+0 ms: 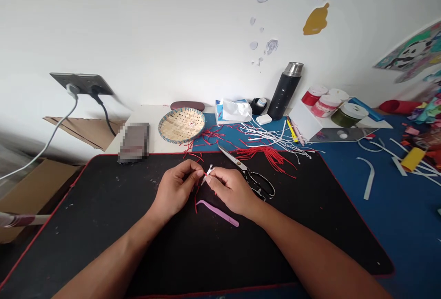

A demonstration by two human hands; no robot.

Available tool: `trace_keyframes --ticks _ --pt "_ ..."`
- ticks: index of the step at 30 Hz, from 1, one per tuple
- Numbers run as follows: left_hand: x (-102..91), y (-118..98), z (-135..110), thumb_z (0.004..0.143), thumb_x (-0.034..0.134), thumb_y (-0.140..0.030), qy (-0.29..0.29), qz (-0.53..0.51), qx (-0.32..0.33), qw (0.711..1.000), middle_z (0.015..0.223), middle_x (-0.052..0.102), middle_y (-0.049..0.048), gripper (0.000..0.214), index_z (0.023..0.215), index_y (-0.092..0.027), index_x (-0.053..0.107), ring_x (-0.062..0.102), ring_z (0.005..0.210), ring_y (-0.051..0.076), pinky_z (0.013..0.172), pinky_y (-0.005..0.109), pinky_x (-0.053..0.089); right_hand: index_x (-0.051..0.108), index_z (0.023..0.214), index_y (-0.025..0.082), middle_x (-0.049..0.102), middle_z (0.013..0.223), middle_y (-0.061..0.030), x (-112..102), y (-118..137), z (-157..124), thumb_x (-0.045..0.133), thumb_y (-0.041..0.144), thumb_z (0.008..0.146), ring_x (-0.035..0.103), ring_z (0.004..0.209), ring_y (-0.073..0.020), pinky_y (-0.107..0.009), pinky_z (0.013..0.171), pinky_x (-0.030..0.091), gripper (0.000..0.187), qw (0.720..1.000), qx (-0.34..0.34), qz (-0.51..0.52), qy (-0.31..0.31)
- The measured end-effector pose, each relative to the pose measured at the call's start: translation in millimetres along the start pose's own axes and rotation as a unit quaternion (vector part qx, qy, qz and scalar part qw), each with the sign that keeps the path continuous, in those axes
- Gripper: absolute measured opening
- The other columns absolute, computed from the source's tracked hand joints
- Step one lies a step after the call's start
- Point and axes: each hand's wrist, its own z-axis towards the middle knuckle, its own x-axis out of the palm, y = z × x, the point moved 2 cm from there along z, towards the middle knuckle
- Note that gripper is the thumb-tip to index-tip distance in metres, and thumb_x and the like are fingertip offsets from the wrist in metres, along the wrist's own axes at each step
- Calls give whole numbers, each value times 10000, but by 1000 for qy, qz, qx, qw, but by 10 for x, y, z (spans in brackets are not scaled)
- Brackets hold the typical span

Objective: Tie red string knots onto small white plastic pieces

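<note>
Over the black mat, my left hand point(176, 188) and my right hand point(234, 190) meet with their fingertips nearly touching. My left thumb and forefinger pinch a thin red cord point(196, 201), part of which hangs below the hand. Between the fingers of my right hand is a small white strip point(210, 168), its end sticking up. How cord and strip join is hidden by the fingertips. Purple bent tweezers point(220, 214) lie just below the hands. Black-handled scissors point(246, 166) rest behind my right hand, blades pointing up and left.
Red cords point(267, 154) and white cords point(272, 136) lie in loose bundles behind the scissors. Farther back are a woven basket point(181, 125), a tissue box point(234, 111) and a black thermos point(284, 93). Paint jars point(348, 114) stand right; a mat point(103, 225) covers the front.
</note>
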Motion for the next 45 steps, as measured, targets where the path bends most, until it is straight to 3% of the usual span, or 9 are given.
trace_keyframes --ticks 10,18,23,29,33,38,45 --pt "-45 46 57 969 606 -358 -8 39 -28 999 673 611 -18 229 815 -205 681 530 625 149 598 266 401 431 695 201 418 636 57 27 -44 7 509 323 1046 398 602 -106 -261 596 289 380 1000 -1 16 6" --pt "-42 49 110 930 689 -448 40 -86 -67 993 709 612 -12 276 840 -189 667 535 635 141 610 262 442 491 723 201 441 635 53 15 -30 -1 511 333 1040 406 590 -109 -258 582 305 344 999 29 22 21" --pt "-20 -17 111 920 710 -536 92 -180 -83 976 678 636 -5 358 864 -195 616 593 596 154 555 262 448 626 834 198 507 592 52 39 -75 -29 510 386 1052 482 519 -109 -247 548 363 310 996 62 45 44" --pt "-4 -38 76 920 739 -502 101 -242 -80 962 697 638 -5 338 889 -189 613 580 588 135 542 243 438 597 825 200 529 560 61 45 -100 -37 539 387 1038 512 457 -100 -227 503 396 290 995 70 61 31" --pt "-4 -11 79 841 841 -429 123 -267 -86 952 748 643 -12 342 959 -179 639 597 618 129 564 242 453 579 820 205 528 530 69 40 -106 -39 533 388 1039 496 426 -96 -220 487 384 290 996 73 53 24" --pt "-16 16 105 765 899 -389 106 -244 -96 959 798 671 3 374 975 -156 694 588 621 118 607 256 485 577 824 203 539 526 69 31 -107 -41 513 341 1048 480 419 -89 -214 487 364 271 996 70 31 34" --pt "-28 39 118 777 875 -435 52 -221 -90 970 754 688 22 345 929 -160 735 601 640 141 614 263 487 652 892 195 550 541 59 5 -95 -51 536 398 1048 524 461 -96 -209 501 394 281 996 65 30 54"
